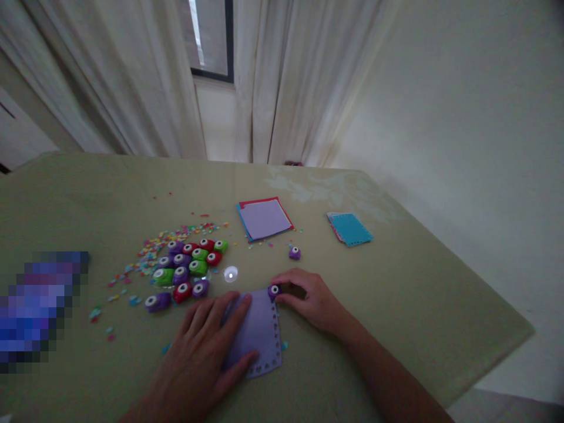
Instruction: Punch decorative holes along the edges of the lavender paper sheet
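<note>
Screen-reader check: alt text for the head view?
Left hand rests on a lilac sheet on a table; right hand holds a purple punch at the sheet's far right corner. More punches and confetti lie left; beyond, a lilac-topped stack and a blue-topped stack.

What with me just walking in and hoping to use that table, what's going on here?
A person's left grip lies spread on a lavender sheet. The right grip pinches a purple punch at the sheet's far right corner. Holes run along the sheet's right edge and part of its near edge. More punches sit clustered to the left, with confetti scattered around them. Farther back lie a lavender-topped stack and a turquoise-topped stack.
</note>
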A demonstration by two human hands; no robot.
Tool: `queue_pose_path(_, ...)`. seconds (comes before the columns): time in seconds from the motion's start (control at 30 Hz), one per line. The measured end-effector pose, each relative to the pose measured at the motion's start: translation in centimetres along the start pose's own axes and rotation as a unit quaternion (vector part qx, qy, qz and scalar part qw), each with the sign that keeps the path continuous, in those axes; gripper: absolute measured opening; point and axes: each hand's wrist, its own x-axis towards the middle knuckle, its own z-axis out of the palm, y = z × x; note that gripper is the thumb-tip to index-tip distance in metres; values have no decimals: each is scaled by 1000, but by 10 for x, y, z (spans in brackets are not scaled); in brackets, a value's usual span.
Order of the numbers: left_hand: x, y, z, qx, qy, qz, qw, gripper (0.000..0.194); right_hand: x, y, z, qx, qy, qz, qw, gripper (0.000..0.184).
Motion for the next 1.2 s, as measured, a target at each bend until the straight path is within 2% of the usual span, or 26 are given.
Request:
queue_pose_path(0.33,2,1,-1,1,7,-5,1000,72,1,-3,-3,-8,-24,-12,1000,24)
queue_pose_path(0.67,2,1,-3,-5,-2,-5,1000,76,1,-2,-3,-14,-25,1,1000,21)
queue_pose_path(1.07,1,0,-1,-3,-8,-4,1000,81,1,-1,-2,-25,-27,-12,999,21)
queue_pose_path(1.2,0,0,-2,-7,-7,-4,1000,80,1,0,-3,-26,-8,-12,1000,21)
